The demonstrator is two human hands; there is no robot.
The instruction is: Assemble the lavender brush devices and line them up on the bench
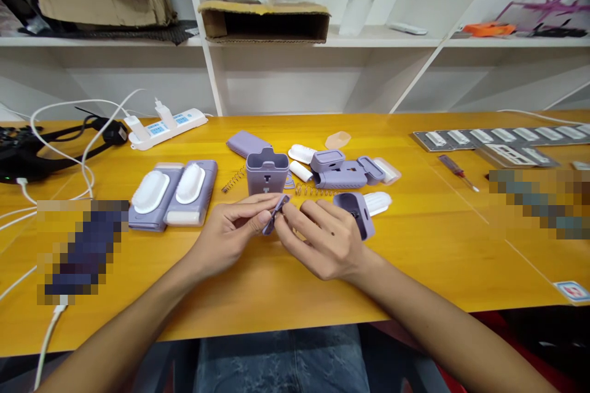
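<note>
Between thumb and fingers, my left hand (pixel 235 227) pinches a small purple plastic part (pixel 273 218). My right hand (pixel 325 236) has its fingertips closed at the same part's other side; whether they hold anything smaller is hidden. Just behind stands an upright, open-topped purple housing (pixel 267 175). A purple cover (pixel 362 215) and a white oval piece (pixel 378 202) lie beside my right hand. Copper-coloured springs (pixel 235 179) rest near the housing. More purple housings (pixel 340 177) lie behind my right hand, with a white cylinder (pixel 301 171) nearby.
Two purple units with white oval pads (pixel 151 191) lie at left. A power strip (pixel 168 129) and white cables are behind them. At right are a screwdriver (pixel 458 172) and a long grey tray (pixel 502 136) of white pieces. Shelves with a cardboard box (pixel 265 21) line the back.
</note>
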